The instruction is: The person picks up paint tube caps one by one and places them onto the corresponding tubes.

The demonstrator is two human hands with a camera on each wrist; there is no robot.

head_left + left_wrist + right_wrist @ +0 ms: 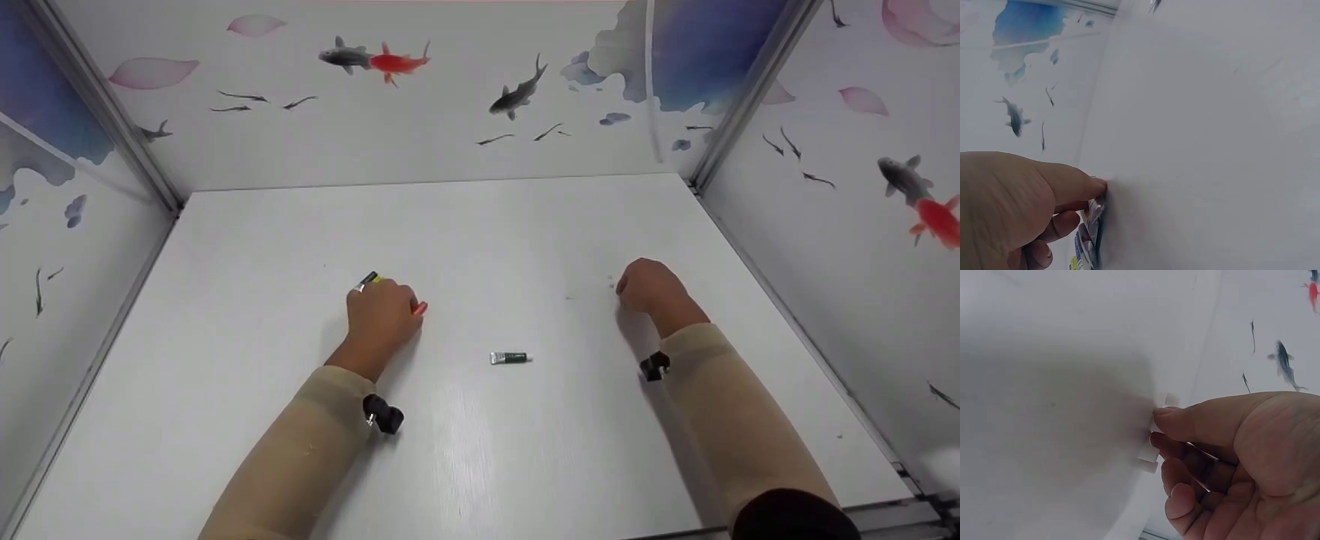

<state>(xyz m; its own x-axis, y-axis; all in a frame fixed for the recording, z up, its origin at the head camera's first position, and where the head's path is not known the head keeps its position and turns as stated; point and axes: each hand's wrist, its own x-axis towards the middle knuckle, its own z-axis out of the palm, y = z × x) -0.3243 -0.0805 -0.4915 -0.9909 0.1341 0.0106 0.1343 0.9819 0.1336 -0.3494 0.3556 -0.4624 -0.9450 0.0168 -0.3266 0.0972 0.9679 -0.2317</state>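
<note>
My left hand [382,315] grips several small paint tubes [1094,216] by the table, with the thumb against a crimped silver end in the left wrist view. In the head view a black-and-silver tube [367,280] pokes out past the knuckles and a red end [421,308] shows at the hand's right side. Farther right, my right hand [651,289] pinches something small and white [1149,454] between thumb and fingers; its kind is unclear and the fingers cover part of it. Between the hands lies a dark green paint tube [511,358], touched by neither.
A white tabletop [480,240] lies under both hands. Printed panels with fish stand at the back [450,150] and on both sides, joined by metal posts. Small black cameras [384,414] sit on both sleeved wrists.
</note>
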